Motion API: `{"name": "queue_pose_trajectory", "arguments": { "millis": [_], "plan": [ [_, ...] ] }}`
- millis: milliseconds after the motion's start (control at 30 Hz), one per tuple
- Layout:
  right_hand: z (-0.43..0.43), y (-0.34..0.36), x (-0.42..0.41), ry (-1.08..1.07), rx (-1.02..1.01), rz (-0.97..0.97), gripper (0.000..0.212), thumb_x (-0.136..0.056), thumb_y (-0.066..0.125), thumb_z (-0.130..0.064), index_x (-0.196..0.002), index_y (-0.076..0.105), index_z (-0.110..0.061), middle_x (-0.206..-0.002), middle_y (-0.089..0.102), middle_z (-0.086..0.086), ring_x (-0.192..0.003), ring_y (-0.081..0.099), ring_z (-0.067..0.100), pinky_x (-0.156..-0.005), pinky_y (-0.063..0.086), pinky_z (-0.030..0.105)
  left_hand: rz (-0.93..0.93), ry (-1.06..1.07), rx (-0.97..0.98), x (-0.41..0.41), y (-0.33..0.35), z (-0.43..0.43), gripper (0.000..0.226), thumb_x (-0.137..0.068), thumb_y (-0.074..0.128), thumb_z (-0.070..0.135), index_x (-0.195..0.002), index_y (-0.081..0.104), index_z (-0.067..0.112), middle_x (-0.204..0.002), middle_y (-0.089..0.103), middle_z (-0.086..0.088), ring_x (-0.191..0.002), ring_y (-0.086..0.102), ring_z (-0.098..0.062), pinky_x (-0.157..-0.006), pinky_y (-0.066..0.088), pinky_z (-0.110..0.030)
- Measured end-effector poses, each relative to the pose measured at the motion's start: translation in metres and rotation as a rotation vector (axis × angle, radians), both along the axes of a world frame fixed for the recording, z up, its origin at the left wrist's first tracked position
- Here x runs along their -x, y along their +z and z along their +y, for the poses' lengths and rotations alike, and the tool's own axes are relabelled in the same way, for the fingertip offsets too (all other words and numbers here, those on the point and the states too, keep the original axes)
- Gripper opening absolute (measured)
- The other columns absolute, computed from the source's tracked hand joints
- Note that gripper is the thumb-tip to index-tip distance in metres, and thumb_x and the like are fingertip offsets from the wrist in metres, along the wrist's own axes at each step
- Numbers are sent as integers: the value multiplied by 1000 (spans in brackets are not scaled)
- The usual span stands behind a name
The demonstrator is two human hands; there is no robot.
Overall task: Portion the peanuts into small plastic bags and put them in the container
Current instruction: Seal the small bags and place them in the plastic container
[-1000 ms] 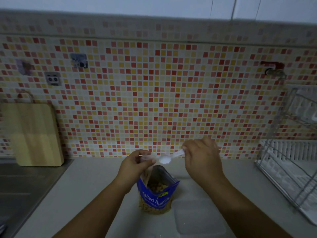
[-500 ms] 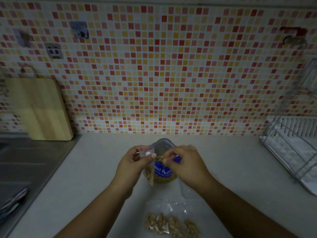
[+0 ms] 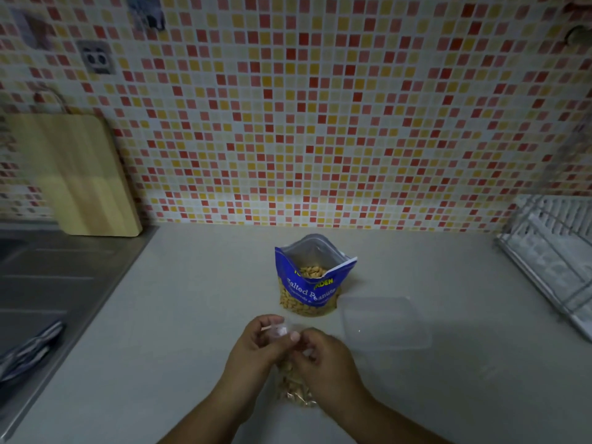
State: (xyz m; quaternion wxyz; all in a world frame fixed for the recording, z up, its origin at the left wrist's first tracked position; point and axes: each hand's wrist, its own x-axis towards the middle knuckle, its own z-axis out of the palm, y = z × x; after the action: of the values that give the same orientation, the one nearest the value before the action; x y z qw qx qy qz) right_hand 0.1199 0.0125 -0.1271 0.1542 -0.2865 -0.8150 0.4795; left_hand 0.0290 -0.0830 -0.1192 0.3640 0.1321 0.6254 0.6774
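A blue pouch of salted peanuts (image 3: 310, 280) stands open in the middle of the counter, nuts showing inside. In front of it, my left hand (image 3: 256, 350) and my right hand (image 3: 323, 357) meet over a small clear plastic bag (image 3: 293, 386) partly filled with peanuts. Both hands pinch the bag's top edge, and the bag hangs between them just above the counter. A clear plastic lid (image 3: 382, 322) lies flat to the right of the pouch. The container itself is not in view.
A wooden cutting board (image 3: 77, 177) leans on the tiled wall at the left. A steel sink drainboard (image 3: 54, 290) with a folded cloth (image 3: 28, 350) fills the left side. A wire dish rack (image 3: 554, 251) stands at the right.
The camera has tilted down. My right hand no longer holds the white spoon over the pouch. Both hands have moved back toward me from the pouch, now pinching the small bag's top.
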Motion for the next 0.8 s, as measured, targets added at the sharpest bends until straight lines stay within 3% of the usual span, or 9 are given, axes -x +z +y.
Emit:
{"name": "queue_pose_trajectory", "arguments": {
  "millis": [100, 200, 333, 467, 600, 700, 800],
  "plan": [
    [-1, -17, 3, -62, 118, -50, 18, -79, 68, -25, -65, 60, -32, -67, 66, -5, -64, 60, 3, -72, 52, 30, -53, -31, -16, 7, -9, -8, 47, -65, 75, 23, -108, 60, 13, -99, 72, -14, -89, 68, -22, -81, 53, -32],
    [-2, -32, 5, -92, 219, -50, 6, -73, 66, -29, -73, 63, -34, -68, 66, -3, -64, 58, 6, -73, 53, 35, -95, -2, 9, 16, -20, -15, 18, -87, 58, 13, -103, 65, 10, -99, 72, -14, -94, 66, -28, -87, 49, -40],
    [-4, -34, 7, -99, 262, -20, 16, -74, 67, -24, -75, 62, -39, -74, 70, -1, -66, 61, 6, -71, 54, 32, -50, 60, 23, 20, -26, -19, 14, -90, 54, 7, -92, 67, 5, -84, 71, -11, -84, 62, -27, -79, 49, -37],
    [-5, -21, 9, -117, 277, 76, 18, -66, 68, -37, -79, 62, -48, -74, 72, -6, -62, 61, 3, -66, 52, 26, 39, 53, 5, 23, -19, -15, 13, -89, 55, 5, -91, 68, 2, -84, 72, -15, -79, 63, -25, -77, 52, -36],
    [4, -11, 7, -141, 133, 181, 32, -82, 70, -18, -76, 64, -49, -71, 70, -14, -62, 60, 0, -66, 50, 24, 102, 42, -62, 25, -8, -6, 12, -88, 56, 2, -93, 66, 4, -79, 72, -11, -75, 63, -19, -76, 52, -35],
    [11, -2, 5, -173, 67, 248, 9, -76, 68, -38, -85, 66, -40, -77, 71, -6, -71, 65, 7, -69, 54, 30, 121, 43, -116, 25, 3, 3, 6, -87, 57, 1, -86, 62, 4, -72, 70, -7, -71, 62, -17, -73, 52, -31],
    [19, 5, 4, -193, 41, 309, 20, -68, 66, -45, -87, 67, -39, -83, 70, -2, -80, 67, 13, -73, 56, 32, 159, 32, -156, 22, 13, 11, 7, -86, 57, 2, -81, 62, 4, -72, 69, -9, -71, 60, -21, -73, 50, -35]
  ]
}}
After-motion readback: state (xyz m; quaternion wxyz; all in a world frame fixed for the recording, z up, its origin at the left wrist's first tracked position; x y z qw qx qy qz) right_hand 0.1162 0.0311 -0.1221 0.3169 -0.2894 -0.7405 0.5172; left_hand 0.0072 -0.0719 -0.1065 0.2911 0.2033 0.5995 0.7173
